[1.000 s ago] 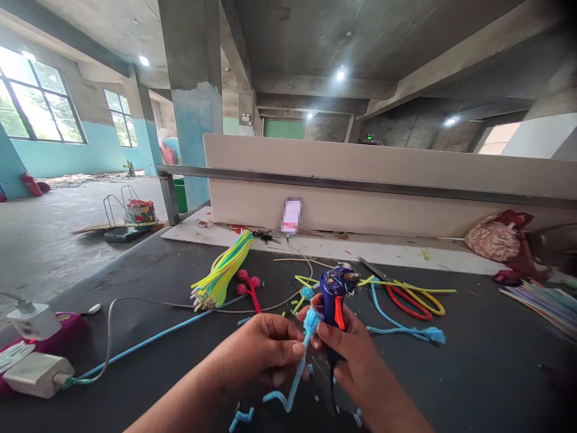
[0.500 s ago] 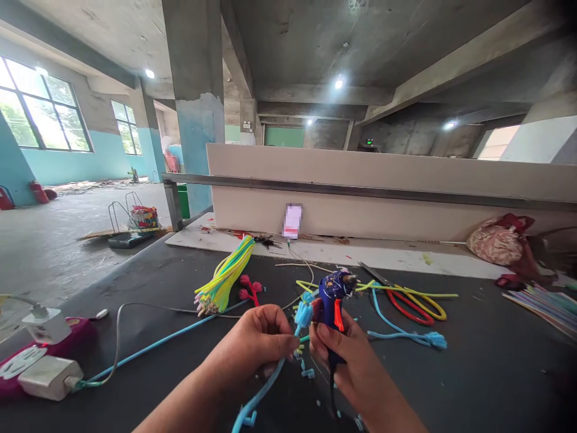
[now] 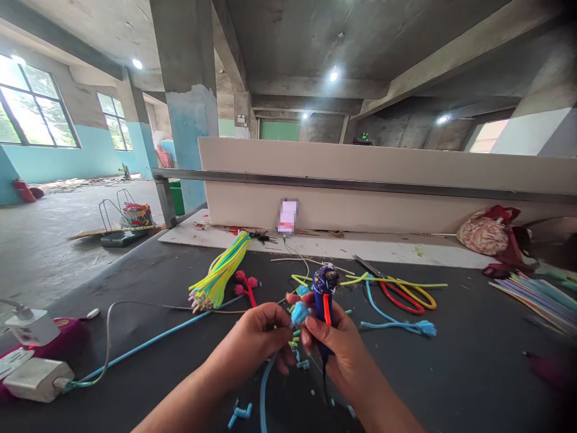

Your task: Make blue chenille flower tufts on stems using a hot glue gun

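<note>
Between the thumb and fingers of my left hand is a blue chenille stem. Its fluffy blue bud sits at my fingertips, and a second blue tuft shows just behind. My right hand is wrapped round a dark blue hot glue gun with an orange trigger. The gun points away from me, strands of dried glue around its nozzle, close beside the bud. Whether the right fingers also touch the bud, I cannot tell. Small blue offcuts lie below my hands.
Yellow-green chenille stems lie bundled left of a red budded piece. Scissors and a blue budded piece lie right. A phone leans at the back. Plugs and cables occupy the left, pastel stems the far right.
The blue bud has turned from upright to tilted, nearer my left fingertips, and a second tuft now shows behind it. The glue gun has swung slightly more upright. The whole view has shifted slightly.
</note>
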### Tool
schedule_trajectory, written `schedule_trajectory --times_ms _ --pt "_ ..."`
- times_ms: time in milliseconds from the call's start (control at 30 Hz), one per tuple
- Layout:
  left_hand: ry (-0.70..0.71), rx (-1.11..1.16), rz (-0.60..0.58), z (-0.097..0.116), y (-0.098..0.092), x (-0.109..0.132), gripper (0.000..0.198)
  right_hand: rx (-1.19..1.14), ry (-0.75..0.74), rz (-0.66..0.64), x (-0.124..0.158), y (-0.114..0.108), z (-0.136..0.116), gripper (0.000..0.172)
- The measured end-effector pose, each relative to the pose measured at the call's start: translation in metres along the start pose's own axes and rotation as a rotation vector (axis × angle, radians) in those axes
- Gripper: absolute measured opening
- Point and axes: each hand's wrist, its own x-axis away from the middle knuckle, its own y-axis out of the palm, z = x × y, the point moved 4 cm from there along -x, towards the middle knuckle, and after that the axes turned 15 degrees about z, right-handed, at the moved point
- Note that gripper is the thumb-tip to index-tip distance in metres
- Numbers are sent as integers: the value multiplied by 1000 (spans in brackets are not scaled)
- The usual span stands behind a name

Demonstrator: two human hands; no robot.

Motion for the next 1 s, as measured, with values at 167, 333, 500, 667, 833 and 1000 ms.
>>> schedule_trajectory --times_ms 167,333,500,667,833,1000 --pt "-26 189 108 4 -11 -6 28 153 -247 246 -6 -12 -13 27" --pt "58 283 188 16 -20 -7 27 167 -371 319 -5 -20 -25 24" --pt "-12 346 202 19 -23 -4 27 88 -273 220 -2 -20 -21 21" --pt "-74 452 136 11 -28 -11 27 37 -210 70 2 -10 -23 12" --pt "-175 603 74 7 -29 -17 22 119 -225 10 3 -7 -23 16" --pt "-192 694 16 13 -25 -11 15 208 -169 17 3 -9 -15 19"
